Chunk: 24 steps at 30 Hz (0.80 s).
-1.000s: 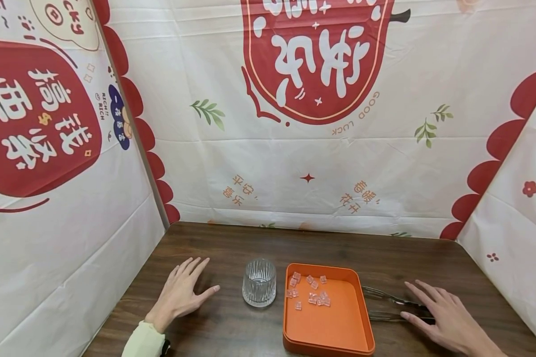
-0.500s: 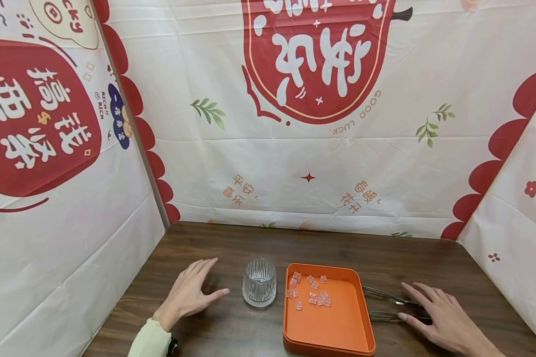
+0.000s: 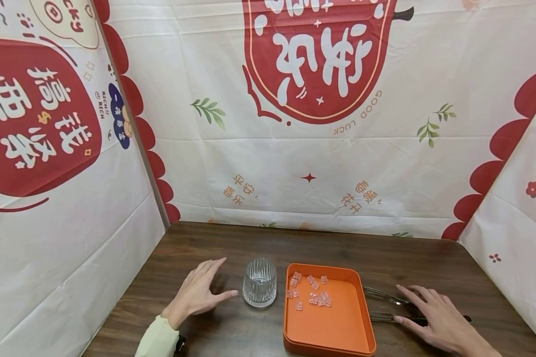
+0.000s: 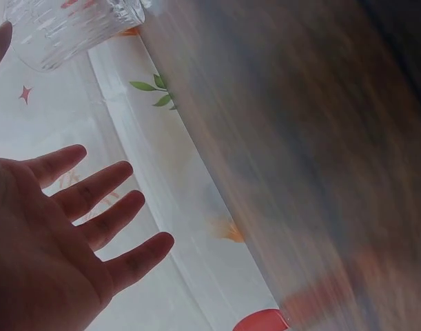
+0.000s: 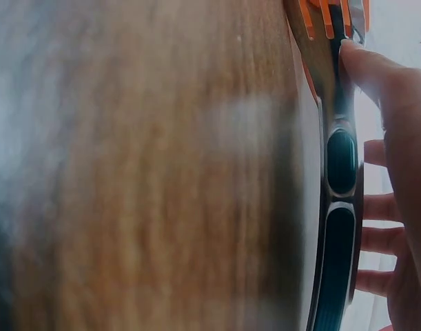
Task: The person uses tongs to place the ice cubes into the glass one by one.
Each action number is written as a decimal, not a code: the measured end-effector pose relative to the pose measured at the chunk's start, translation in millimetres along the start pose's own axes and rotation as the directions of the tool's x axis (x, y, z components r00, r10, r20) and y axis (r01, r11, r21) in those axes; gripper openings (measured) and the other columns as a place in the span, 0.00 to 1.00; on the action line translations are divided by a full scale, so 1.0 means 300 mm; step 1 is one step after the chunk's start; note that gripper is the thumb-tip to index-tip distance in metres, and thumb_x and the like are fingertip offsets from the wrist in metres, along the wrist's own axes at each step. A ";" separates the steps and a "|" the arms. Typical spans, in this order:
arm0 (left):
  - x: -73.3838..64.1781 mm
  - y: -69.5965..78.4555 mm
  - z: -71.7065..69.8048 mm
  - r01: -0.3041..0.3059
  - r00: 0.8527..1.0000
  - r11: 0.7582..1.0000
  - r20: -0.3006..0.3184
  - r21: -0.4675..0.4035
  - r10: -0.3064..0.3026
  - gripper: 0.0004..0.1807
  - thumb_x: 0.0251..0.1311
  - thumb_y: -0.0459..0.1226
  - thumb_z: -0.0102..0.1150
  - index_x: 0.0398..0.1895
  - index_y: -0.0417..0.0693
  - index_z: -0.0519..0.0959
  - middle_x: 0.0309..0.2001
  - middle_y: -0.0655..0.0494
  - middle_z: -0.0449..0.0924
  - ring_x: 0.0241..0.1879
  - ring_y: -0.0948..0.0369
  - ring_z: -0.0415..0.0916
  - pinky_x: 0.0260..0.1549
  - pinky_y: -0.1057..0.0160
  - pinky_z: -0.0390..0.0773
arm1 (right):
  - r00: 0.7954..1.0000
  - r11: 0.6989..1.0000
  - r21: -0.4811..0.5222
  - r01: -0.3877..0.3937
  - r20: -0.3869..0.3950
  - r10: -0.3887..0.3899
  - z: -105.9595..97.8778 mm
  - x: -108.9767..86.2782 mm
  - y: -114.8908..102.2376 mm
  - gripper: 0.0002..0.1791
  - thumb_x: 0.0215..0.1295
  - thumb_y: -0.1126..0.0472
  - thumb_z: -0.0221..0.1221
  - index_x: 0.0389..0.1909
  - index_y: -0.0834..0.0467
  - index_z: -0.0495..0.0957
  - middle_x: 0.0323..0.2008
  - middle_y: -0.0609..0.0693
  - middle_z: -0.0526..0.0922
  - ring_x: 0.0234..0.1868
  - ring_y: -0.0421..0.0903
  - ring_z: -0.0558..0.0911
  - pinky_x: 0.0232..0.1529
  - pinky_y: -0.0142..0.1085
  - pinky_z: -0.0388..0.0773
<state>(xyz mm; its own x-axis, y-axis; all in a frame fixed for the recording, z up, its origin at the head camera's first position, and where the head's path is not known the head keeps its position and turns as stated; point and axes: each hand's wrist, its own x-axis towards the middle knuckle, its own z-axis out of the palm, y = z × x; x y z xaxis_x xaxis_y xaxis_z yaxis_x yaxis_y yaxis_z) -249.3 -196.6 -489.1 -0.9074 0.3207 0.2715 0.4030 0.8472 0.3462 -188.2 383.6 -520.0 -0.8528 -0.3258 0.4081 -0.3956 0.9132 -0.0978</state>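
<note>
A ribbed clear glass (image 3: 259, 285) stands upright on the table, left of an orange tray (image 3: 330, 329) that holds several small clear cubes (image 3: 313, 298). My left hand (image 3: 198, 290) is beside the glass, fingers spread and thumb toward it, with a small gap between. The left wrist view has the glass (image 4: 65, 38) at top left and the palm (image 4: 45, 248) with nothing in it. Metal tongs with dark handles (image 5: 340, 255) lie right of the tray. Over the handles is my right hand (image 3: 437, 320), fingers extended and thumb along the near side; whether it touches them is unclear.
The dark wood table (image 3: 223, 337) ends at a white printed cloth (image 3: 272, 158) behind. Similar cloths hang at the left (image 3: 85, 248) and right. The tongs' metal ends (image 3: 381, 317) reach close to the tray's right wall.
My left hand has moved right, nearer the glass. My right hand has slid slightly left over the tongs, and a handle end now shows behind it. Glass, tray and cubes stay put.
</note>
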 end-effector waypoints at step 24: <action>0.046 0.093 0.072 0.022 0.996 0.987 0.087 -0.161 -0.008 0.56 0.44 0.73 0.62 0.73 0.54 0.63 0.67 0.51 0.71 0.65 0.49 0.68 0.57 0.41 0.72 | 0.995 0.999 -0.031 -0.010 0.095 0.013 0.017 0.012 -0.020 0.36 0.51 0.33 0.68 0.56 0.50 0.78 0.43 0.44 0.75 0.43 0.47 0.76 0.40 0.49 0.70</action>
<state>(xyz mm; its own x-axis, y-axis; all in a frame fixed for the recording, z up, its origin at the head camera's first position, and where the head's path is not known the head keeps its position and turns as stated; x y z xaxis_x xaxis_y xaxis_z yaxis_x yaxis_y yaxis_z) -253.1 -159.3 -495.1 -0.9175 0.3495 0.1899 0.3970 0.7746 0.4923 -190.6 375.7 -522.7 -0.8865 -0.3359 0.3183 -0.3765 0.9235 -0.0738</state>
